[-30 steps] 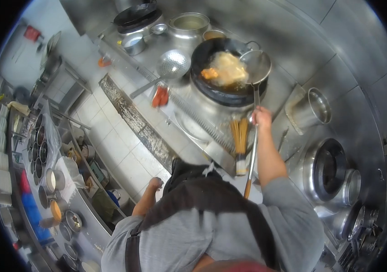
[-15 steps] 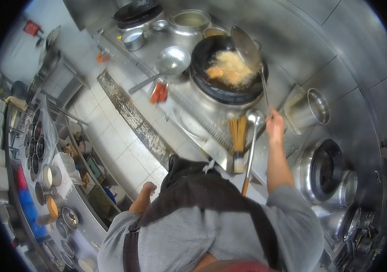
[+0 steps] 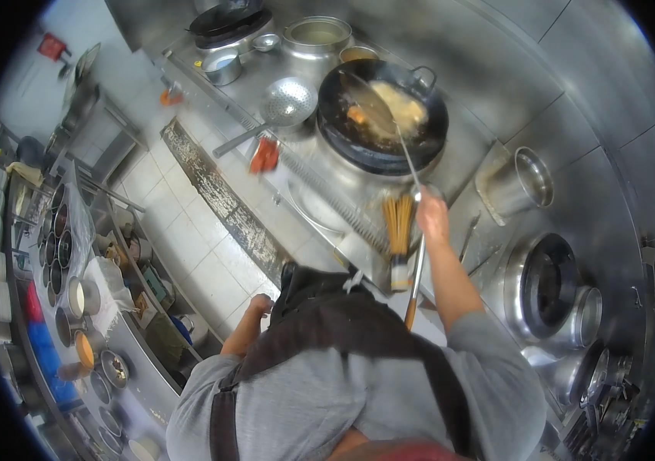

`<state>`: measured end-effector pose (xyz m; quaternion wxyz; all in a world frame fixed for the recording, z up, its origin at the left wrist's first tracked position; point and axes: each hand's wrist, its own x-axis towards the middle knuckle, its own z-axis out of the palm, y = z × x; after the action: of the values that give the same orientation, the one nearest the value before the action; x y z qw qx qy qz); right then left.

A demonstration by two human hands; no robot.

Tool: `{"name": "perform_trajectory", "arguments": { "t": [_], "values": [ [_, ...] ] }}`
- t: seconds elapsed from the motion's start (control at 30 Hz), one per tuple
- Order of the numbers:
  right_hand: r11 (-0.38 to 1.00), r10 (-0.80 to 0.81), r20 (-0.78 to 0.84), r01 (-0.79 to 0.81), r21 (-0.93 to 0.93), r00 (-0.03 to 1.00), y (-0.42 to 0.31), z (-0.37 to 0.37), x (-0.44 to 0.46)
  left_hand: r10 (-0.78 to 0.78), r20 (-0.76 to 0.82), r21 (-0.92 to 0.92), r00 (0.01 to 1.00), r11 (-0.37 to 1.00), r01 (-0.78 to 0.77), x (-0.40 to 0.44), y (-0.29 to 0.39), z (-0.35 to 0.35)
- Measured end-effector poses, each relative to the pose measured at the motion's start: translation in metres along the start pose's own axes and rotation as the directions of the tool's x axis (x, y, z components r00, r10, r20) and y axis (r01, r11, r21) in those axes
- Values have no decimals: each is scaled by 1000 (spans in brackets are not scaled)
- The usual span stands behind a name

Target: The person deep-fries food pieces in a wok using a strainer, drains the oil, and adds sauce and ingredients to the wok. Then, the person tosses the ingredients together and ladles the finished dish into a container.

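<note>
Beyond the right hand (image 3: 433,218), which is the nearer one, the black wok (image 3: 331,111) stands far and slightly left, with pale food (image 3: 407,107) inside. This hand is closed around the near part of a skimmer (image 3: 373,111), whose long axis points from it toward the far left, its wide end over the wok; I cannot tell if it touches the food. The left hand (image 3: 259,306) is well apart, at near left; whether it holds something, I cannot tell.
</note>
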<state>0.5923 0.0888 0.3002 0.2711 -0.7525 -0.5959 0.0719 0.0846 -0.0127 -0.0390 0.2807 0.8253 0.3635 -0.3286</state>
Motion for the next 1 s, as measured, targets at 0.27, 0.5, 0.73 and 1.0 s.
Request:
{"name": "perform_trajectory", "arguments": {
  "t": [0.27,0.5,0.73,1.0],
  "values": [
    [979,4,45,-13,206,999,-17,21,14,-309,90,-645,947,707,292,-25,2,35],
    [629,282,395,-479,613,875,-15,-3,0,-489,230,-714,842,503,487,-81,61,-16],
    [775,300,295,-412,479,907,16,-20,-5,-506,240,-781,828,405,475,-80,60,-43],
    [932,187,-80,-152,328,979,29,-32,24,-227,-39,-667,973,731,144,6,-18,29]
  ]
}}
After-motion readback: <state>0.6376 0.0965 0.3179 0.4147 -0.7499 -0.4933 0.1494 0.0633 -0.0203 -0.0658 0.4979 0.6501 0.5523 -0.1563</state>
